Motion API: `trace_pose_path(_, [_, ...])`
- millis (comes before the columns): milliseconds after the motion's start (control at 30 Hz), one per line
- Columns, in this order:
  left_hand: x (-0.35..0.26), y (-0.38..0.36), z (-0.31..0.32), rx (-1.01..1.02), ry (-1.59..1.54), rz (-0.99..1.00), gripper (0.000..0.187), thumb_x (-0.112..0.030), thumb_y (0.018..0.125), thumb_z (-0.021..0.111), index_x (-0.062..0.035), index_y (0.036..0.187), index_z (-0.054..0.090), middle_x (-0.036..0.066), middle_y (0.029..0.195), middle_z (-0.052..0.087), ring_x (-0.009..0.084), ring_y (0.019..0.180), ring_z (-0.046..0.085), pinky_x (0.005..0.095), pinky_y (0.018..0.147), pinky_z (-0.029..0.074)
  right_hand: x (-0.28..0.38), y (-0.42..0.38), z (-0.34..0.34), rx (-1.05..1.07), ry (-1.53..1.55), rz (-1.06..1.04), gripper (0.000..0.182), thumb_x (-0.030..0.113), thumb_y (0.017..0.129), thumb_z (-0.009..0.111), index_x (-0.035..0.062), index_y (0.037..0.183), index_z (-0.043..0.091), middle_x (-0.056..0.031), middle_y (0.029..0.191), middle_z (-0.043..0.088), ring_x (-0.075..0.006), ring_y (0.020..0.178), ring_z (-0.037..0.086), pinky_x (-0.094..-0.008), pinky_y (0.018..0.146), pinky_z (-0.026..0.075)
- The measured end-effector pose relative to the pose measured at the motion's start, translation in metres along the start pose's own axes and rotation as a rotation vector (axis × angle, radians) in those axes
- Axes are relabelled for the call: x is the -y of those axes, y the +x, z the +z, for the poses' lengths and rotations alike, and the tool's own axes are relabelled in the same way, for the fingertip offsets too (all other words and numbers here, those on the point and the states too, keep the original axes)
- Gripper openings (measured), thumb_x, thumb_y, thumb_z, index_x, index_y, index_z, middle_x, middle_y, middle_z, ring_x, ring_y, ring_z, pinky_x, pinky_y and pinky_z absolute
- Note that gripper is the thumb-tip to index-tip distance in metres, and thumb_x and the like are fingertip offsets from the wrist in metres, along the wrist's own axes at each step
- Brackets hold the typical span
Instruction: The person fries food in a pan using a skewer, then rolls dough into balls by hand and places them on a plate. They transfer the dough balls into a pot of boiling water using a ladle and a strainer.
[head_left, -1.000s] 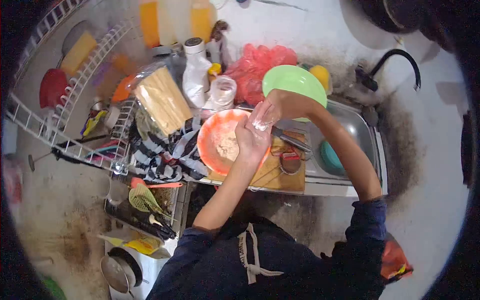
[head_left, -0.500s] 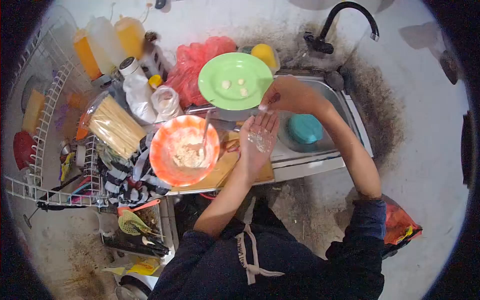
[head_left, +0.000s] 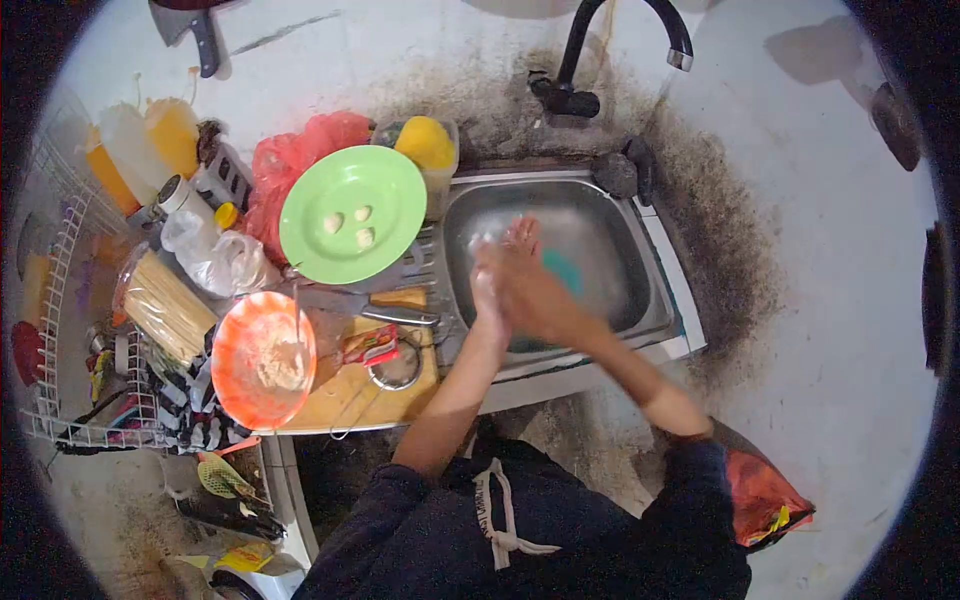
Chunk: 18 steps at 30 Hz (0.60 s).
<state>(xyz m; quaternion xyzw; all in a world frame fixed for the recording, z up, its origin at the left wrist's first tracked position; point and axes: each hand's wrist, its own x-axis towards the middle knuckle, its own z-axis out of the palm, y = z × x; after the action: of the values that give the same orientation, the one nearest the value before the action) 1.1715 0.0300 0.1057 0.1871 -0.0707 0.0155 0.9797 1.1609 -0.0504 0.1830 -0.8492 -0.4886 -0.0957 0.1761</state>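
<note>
A: Where are the two hands now?

B: They are both above the metal sink (head_left: 605,225), on its left side, and they touch each other. The left hand (head_left: 487,287) is open, with the palm up. The right hand (head_left: 530,290) lies across it, and it is also open and rather flat. The fingers are blurred, so I cannot tell their exact bend.

A: Do they hold something?

B: I see no object gripped. There is something white on the fingers, but I cannot tell what it is.

A: And where are the plate and the bowl?

B: The green plate (head_left: 350,180) is left of the sink, toward the far side, and carries three small pale lumps (head_left: 333,222). The orange and white bowl (head_left: 233,335) is nearer and more left. In it are a pale mixture (head_left: 272,368) and a spoon (head_left: 298,325).

A: What is between the bowl and the sink?

B: A wooden board (head_left: 325,408), with a red packet (head_left: 372,344) and a round strainer (head_left: 397,364). Inside the sink is a teal thing (head_left: 563,270), partly hidden.
</note>
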Motion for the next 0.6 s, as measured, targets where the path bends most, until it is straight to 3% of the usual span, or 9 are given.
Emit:
trace_pose_path(67, [0.015, 0.013, -0.015, 0.265, -0.248, 0.104, 0.059, -0.038, 0.086, 0.035, -0.0045, 0.134, 0.023, 0.009, 0.14, 0.025, 0.0236, 0.128, 0.025, 0.0326, 0.103, 0.023, 0.001, -0.008, 0.031, -0.052, -0.043, 0.066, 0.046, 0.021, 0.088, 0.039, -0.004, 0.126, 0.034, -0.022, 0.133, 0.03, -0.0366, 0.125, 0.025, -0.0438, 0.1, 0.024])
trace_pose_path(167, [0.021, 0.007, 0.005, 0.212, 0.038, 0.213, 0.054, -0.034, 0.09, 0.028, -0.0091, 0.137, 0.018, 0.006, 0.142, 0.02, 0.0225, 0.128, 0.023, 0.0354, 0.105, 0.019, -0.042, -0.006, 0.054, -0.169, -0.142, 0.099, 0.05, 0.021, 0.079, 0.047, -0.002, 0.123, 0.038, -0.0245, 0.136, 0.022, -0.0358, 0.129, 0.016, -0.0496, 0.102, 0.018])
trace_pose_path(200, [0.02, -0.003, 0.017, 0.116, 0.188, 0.243, 0.05, -0.031, 0.092, 0.027, -0.0091, 0.136, 0.019, 0.006, 0.141, 0.021, 0.022, 0.128, 0.024, 0.0356, 0.105, 0.018, -0.055, -0.002, 0.059, -0.171, -0.133, 0.098, 0.05, 0.021, 0.079, 0.047, -0.002, 0.123, 0.038, -0.0245, 0.136, 0.022, -0.0358, 0.129, 0.016, -0.0496, 0.102, 0.018])
trace_pose_path(233, [0.03, -0.003, 0.004, 0.067, -0.006, 0.089, 0.045, -0.024, 0.093, 0.025, -0.0085, 0.135, 0.021, 0.006, 0.14, 0.023, 0.0201, 0.126, 0.027, 0.0347, 0.104, 0.021, -0.068, 0.002, 0.062, -0.218, -0.182, 0.176, 0.052, 0.021, 0.08, 0.045, -0.0031, 0.125, 0.035, -0.0262, 0.135, 0.021, -0.0375, 0.128, 0.016, -0.0492, 0.103, 0.015])
trace_pose_path(333, [0.042, 0.0, 0.007, -0.143, 0.106, 0.132, 0.046, -0.025, 0.092, 0.023, -0.0013, 0.132, 0.026, 0.011, 0.136, 0.03, 0.0249, 0.123, 0.032, 0.0367, 0.102, 0.026, -0.077, 0.005, 0.082, -0.354, -0.128, 0.209, 0.053, 0.022, 0.081, 0.044, -0.0025, 0.127, 0.034, -0.026, 0.135, 0.021, -0.0385, 0.128, 0.017, -0.0496, 0.104, 0.013])
trace_pose_path(400, [0.036, 0.017, -0.022, -0.022, -0.121, 0.103, 0.046, -0.027, 0.092, 0.025, -0.0051, 0.133, 0.026, 0.009, 0.137, 0.028, 0.0233, 0.124, 0.031, 0.0346, 0.102, 0.026, -0.062, -0.002, 0.086, -0.434, -0.018, 0.161, 0.053, 0.024, 0.081, 0.045, -0.0007, 0.127, 0.034, -0.0241, 0.136, 0.021, -0.0376, 0.128, 0.018, -0.0504, 0.104, 0.013])
trace_pose_path(433, [0.029, 0.024, -0.035, 0.106, -0.345, 0.064, 0.046, -0.029, 0.092, 0.027, -0.0089, 0.133, 0.026, 0.008, 0.138, 0.027, 0.0217, 0.124, 0.03, 0.0325, 0.101, 0.027, -0.041, -0.007, 0.073, -0.307, 0.148, 0.195, 0.05, 0.022, 0.084, 0.039, -0.0007, 0.128, 0.033, -0.0214, 0.137, 0.022, -0.0377, 0.127, 0.019, -0.048, 0.104, 0.014])
trace_pose_path(533, [-0.004, 0.03, -0.024, 0.241, -0.315, -0.008, 0.047, -0.031, 0.092, 0.027, -0.0082, 0.133, 0.027, 0.009, 0.138, 0.027, 0.0224, 0.124, 0.031, 0.0308, 0.1, 0.029, -0.025, -0.025, 0.062, -0.159, 0.32, 0.091, 0.046, 0.021, 0.088, 0.033, 0.0024, 0.13, 0.032, -0.0169, 0.138, 0.023, -0.0365, 0.127, 0.021, -0.047, 0.104, 0.013])
trace_pose_path(600, [-0.014, 0.024, -0.012, 0.098, -0.242, -0.019, 0.048, -0.03, 0.092, 0.027, -0.0071, 0.133, 0.025, 0.009, 0.138, 0.026, 0.0228, 0.125, 0.03, 0.0319, 0.099, 0.031, -0.036, -0.033, 0.06, -0.139, 0.328, -0.044, 0.046, 0.021, 0.087, 0.034, 0.0055, 0.131, 0.033, -0.0151, 0.139, 0.022, -0.0353, 0.127, 0.02, -0.0485, 0.104, 0.012])
